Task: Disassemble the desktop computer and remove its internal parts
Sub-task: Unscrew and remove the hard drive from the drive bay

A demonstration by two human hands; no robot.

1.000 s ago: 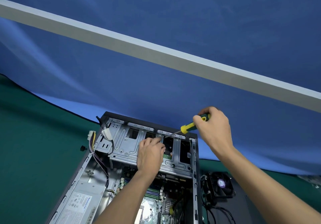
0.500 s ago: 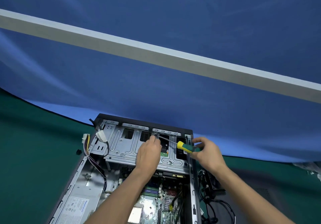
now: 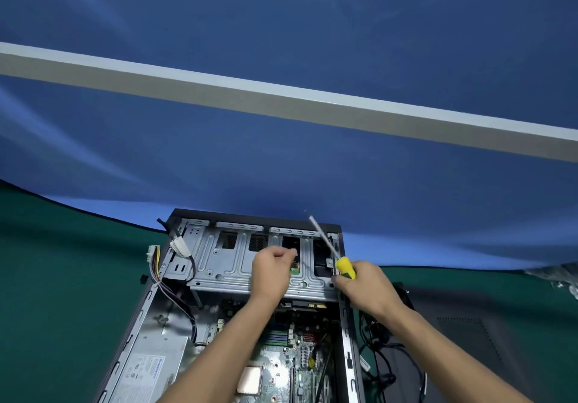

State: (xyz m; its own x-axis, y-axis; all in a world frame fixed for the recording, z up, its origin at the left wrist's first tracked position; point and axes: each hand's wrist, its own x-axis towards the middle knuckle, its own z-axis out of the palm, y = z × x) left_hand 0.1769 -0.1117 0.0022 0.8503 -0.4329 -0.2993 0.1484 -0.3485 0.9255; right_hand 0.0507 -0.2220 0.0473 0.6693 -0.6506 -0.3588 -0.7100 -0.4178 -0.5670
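Two hands over one computer case (image 3: 219,265); one screwdriver (image 3: 339,261).

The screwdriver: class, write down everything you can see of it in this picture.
The screwdriver has a yellow handle with a green band and a thin, bare metal shaft. The right hand grips the handle beside the computer case. The shaft slants up and away to the left, its tip in the air above the case's far edge, touching nothing.
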